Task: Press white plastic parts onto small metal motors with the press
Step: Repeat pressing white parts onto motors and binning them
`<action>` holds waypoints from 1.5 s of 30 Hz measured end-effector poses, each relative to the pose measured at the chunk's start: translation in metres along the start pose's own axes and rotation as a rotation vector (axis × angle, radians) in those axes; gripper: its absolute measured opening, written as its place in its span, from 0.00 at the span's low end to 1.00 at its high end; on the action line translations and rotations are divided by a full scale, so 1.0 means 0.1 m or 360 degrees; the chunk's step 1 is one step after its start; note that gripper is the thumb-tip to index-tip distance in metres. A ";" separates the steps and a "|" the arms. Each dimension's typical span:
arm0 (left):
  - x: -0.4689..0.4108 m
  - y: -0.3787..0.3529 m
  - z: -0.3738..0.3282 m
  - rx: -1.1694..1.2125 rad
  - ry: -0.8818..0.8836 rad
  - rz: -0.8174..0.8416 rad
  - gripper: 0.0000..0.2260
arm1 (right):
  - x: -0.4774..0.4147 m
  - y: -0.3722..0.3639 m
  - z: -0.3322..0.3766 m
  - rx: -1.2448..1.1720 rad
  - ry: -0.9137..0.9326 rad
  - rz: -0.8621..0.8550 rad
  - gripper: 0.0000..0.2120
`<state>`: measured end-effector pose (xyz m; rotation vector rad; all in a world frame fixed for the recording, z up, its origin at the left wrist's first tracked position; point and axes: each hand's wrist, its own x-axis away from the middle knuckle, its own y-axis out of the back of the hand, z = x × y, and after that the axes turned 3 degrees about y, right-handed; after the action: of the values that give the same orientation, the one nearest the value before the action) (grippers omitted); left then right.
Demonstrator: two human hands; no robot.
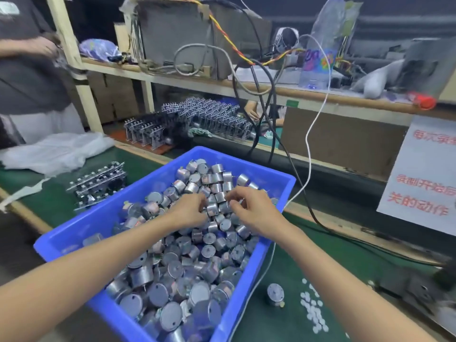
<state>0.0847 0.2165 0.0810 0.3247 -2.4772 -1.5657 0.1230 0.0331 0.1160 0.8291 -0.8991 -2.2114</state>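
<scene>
Two forearms extended over blue bin (81, 225), left hand (190, 211) and right hand (255, 211) curled into piled motors (187, 262), fingertips buried, each grip's hold impossible to tell

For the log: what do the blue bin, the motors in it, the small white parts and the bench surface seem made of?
The blue bin: likely moulded plastic, uniform glossy colour, rounded rim. The motors: metal cans, silvery with bright reflections. The white parts: probably plastic, matte thin discs; too small to be sure. The bench surface: dull green mat, perhaps rubber or felt.
</scene>
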 end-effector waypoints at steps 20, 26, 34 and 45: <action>0.41 0.20 -0.89 0.1062 -0.0073 0.0024 0.08 | 0.35 0.19 -0.05 0.0028 0.0132 -0.0150 0.20; 0.63 0.04 -1.53 0.1155 -0.0188 0.0081 0.12 | 0.89 0.60 -0.14 -0.0052 0.0069 -0.0473 0.14; 0.98 -0.75 -2.30 0.1120 -0.0366 0.0385 0.07 | 2.01 0.93 -0.50 -0.0002 -0.0288 -0.0629 0.13; 1.26 -1.71 -2.10 0.0292 -0.0613 0.0436 0.03 | 3.12 0.63 -0.83 -0.0103 -0.0719 -0.0729 0.13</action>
<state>0.0361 -0.0719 0.0203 -0.3124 -2.8062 -1.3975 0.0083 -0.2590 0.0171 0.5474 -0.8976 -2.8885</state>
